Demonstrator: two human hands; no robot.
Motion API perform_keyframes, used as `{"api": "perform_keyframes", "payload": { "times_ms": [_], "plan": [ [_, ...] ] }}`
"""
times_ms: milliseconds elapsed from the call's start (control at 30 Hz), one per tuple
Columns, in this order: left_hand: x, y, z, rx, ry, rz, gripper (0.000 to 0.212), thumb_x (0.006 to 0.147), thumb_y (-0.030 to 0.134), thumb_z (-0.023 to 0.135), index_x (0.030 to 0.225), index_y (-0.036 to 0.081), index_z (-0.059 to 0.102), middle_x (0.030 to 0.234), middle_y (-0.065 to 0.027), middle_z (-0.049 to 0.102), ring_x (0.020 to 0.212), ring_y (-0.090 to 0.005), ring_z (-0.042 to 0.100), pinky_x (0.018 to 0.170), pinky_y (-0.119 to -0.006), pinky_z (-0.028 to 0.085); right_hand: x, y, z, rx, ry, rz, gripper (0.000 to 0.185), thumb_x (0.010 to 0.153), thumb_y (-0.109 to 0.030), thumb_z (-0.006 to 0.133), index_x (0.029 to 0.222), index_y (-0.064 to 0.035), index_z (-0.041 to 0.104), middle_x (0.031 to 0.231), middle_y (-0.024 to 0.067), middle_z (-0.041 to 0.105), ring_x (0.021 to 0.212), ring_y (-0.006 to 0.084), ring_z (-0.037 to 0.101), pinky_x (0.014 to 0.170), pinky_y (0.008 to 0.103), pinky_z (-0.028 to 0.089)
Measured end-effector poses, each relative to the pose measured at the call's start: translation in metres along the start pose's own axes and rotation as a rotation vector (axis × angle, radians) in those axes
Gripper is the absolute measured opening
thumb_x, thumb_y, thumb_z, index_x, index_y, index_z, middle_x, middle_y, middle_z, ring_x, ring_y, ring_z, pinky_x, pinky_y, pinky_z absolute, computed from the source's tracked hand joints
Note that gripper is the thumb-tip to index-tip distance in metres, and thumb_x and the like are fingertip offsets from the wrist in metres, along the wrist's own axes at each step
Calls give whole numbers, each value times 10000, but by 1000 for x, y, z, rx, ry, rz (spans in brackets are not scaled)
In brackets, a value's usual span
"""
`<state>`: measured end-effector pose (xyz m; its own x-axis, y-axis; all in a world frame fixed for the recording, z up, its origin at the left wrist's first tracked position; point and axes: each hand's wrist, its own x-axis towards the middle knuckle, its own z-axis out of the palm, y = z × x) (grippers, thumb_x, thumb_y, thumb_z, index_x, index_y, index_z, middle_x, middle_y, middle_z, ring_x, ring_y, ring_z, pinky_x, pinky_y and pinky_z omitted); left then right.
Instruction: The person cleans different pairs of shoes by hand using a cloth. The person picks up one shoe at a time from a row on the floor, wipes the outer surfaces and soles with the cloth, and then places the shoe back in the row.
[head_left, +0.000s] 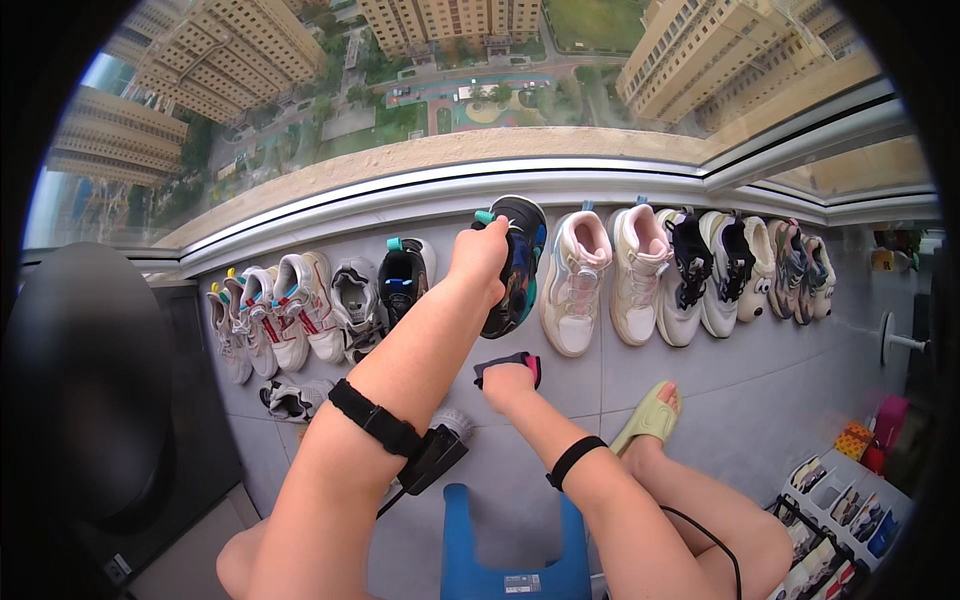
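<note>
My left hand (480, 255) grips a black sneaker (519, 292) with blue and teal parts by its heel, near the teal pull tab. The sneaker is tilted against the row of shoes by the window sill. A similar black shoe (399, 281), also with a teal tab, stands to the left, partly behind my forearm. In my right hand (510, 386) is a dark grey cloth (491, 362) with a pink edge, below the sneaker and apart from it. To the right stand white high-top sneakers (576, 300) with pink linings.
Several white sneakers (304, 315) line the left; one grey shoe (292, 400) lies nearer. White-and-black sneakers (686, 300) and cream slippers with eyes (756, 289) stand right. A blue plastic stool (510, 581) is between my legs. A rack of shoes (840, 502) is lower right.
</note>
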<state>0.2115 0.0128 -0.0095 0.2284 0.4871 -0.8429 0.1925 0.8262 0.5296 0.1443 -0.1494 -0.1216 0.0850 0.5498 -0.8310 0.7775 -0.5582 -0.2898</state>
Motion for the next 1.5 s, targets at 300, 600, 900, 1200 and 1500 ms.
{"api": "perform_keyframes", "payload": {
  "times_ms": [300, 600, 900, 1200, 1500],
  "plan": [
    [96, -62, 20, -206, 169, -44, 531, 909, 301, 541, 1283, -70, 474, 1380, -191, 460, 1207, -294, 511, 982, -379, 411, -31, 24, 85, 308, -395, 127, 302, 843, -187, 509, 1039, -41, 685, 1109, 183, 655, 1041, 346, 624, 859, 423, 500],
    [55, -18, 31, -208, 162, -122, 519, 923, 320, 504, 1310, -23, 460, 1396, -201, 421, 1247, -289, 471, 993, -421, 416, -18, -1, 52, 481, 148, -375, 296, 828, -227, 491, 962, -35, 672, 965, 201, 671, 937, 358, 639, 824, 434, 498],
    [40, 7, -168, 1844, 55, 528, 419, 616, 224, 787, 994, 80, 679, 1003, -102, 672, 1070, -307, 565, 928, -408, 480, -20, -14, -95, 608, 394, 60, 313, 835, -247, 479, 926, 22, 609, 965, 267, 632, 946, 436, 587, 832, 474, 463],
    [-9, 40, -235, 1254, 78, 1109, 328, 591, 134, 802, 851, 20, 639, 859, -125, 634, 891, -273, 594, 772, -379, 469, 45, -68, -167, 347, 1213, -233, 294, 754, -135, 653, 1032, -53, 607, 986, 125, 622, 948, 332, 586, 779, 422, 489],
    [-45, 98, -318, 163, 272, 1015, 206, 751, 9, 756, 899, 6, 613, 782, -13, 649, 656, -50, 582, 585, -191, 465, 161, -69, -104, 171, 960, 128, 434, 761, -104, 632, 1189, -177, 643, 1214, 107, 549, 1146, 289, 505, 944, 407, 459]
  ]
}}
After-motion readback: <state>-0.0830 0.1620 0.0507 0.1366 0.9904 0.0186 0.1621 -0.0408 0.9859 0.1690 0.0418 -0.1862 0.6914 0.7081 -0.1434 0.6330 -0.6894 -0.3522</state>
